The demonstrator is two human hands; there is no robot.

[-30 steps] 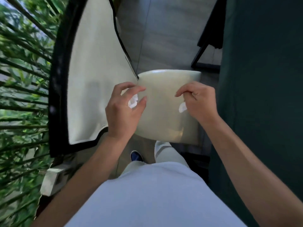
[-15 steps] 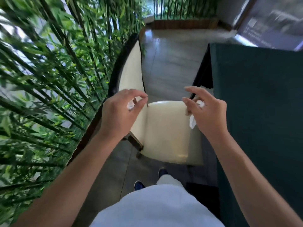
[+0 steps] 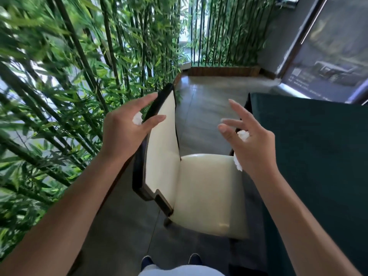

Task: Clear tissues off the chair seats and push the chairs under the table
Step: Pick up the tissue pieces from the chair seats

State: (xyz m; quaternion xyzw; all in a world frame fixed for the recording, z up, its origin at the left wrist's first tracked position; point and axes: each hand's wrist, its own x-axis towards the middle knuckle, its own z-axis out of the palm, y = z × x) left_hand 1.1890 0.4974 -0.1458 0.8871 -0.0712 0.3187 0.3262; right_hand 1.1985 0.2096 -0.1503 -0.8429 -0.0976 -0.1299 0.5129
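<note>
While both hands hang raised over the chair, each carries a tissue. Left hand: index and thumb stretched out, a small white wad tucked between the fingers further in; fingertips sit just beside the dark top edge of the chair back, contact not certain. Right hand: forefingers spread and straight, the rest curled on a second wad, with another white scrap showing below the palm, probably the same tissue trailing out.

Step in hand, as I judge it: the clearing part for this chair looks done. The seat shows no tissue on it. Pushing in is not yet done; the seat stands just beside the table, its right edge near the cloth, most of it out in the open.

Next move calls for a grip on the back frame, or palms on it, and a sideways shove toward the table. With tissues held, only the free fingers can work; a wad may slip out.

Chair: cream padded seat and back, glossy, dark frame, back toward the bamboo. Table: draped in dark green cloth hanging low. Floor: grey tile.
</note>
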